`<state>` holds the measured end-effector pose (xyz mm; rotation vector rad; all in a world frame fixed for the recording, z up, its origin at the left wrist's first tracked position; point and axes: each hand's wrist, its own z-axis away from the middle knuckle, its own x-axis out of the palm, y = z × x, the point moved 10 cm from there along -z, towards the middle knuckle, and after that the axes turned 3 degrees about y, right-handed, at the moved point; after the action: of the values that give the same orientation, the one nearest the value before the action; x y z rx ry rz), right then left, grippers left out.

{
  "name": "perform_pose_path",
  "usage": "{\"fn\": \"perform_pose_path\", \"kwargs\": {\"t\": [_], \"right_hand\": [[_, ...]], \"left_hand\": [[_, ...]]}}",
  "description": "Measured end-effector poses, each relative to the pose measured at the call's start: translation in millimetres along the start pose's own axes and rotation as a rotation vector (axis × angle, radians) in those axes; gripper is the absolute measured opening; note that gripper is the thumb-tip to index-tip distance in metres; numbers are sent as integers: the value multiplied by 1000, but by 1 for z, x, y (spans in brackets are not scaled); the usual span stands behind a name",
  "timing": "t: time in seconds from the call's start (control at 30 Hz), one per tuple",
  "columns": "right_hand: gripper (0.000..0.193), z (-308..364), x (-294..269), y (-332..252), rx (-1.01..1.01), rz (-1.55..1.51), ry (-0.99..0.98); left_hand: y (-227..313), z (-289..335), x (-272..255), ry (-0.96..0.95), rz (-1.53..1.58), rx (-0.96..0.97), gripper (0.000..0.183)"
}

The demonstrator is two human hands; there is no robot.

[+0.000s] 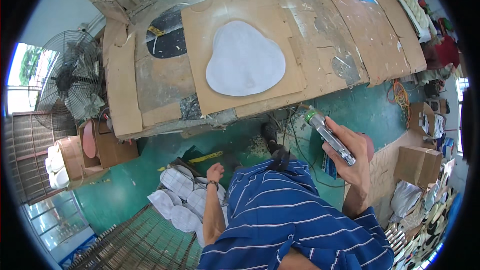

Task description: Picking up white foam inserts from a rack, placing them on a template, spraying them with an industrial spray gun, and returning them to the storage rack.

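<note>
Flat white three-lobed pad (pixel 245 60) sits on tan cardboard sheet (pixel 197 70), near middle of brown cardboard-covered worktop's (pixel 320 35) near edge; sheet margin all round. Right hand (pixel 356 154) off that edge, fingers wrapped round silver green-collared tool (pixel 332 139); pad ahead-left, well apart from fingertips. Left hand (pixel 215 172) off same edge, fingers curled; can't tell how tightly or contents.

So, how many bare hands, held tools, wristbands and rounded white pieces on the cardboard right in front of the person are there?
Bare hands: 2 (left hand, right hand)
Held tools: 1 (metal tool with a green end)
Wristbands: 1 (dark wristband)
Rounded white pieces: 1 (white piece on the cardboard sheet)
Total: 5
</note>
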<state>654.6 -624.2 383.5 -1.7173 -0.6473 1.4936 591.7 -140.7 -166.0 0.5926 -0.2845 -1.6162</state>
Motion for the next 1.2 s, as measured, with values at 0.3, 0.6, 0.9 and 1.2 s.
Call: {"fn": "perform_pose_path", "kwargs": {"t": [0.3,0.6,0.9,1.2], "right_hand": [[75,2,12,2,-67,-46,-107],[62,16,-12,16,3,30,-35],[76,33,-14,15,4,10,-109],[58,44,-29,41,137,33,71]], "left_hand": [[-21,7,9,-5,-134,-107,33],[-73,14,7,-18,-20,-109,28],[48,-12,37,68,-260,206,27],[334,-7,113,506,-208,906,28]]}}
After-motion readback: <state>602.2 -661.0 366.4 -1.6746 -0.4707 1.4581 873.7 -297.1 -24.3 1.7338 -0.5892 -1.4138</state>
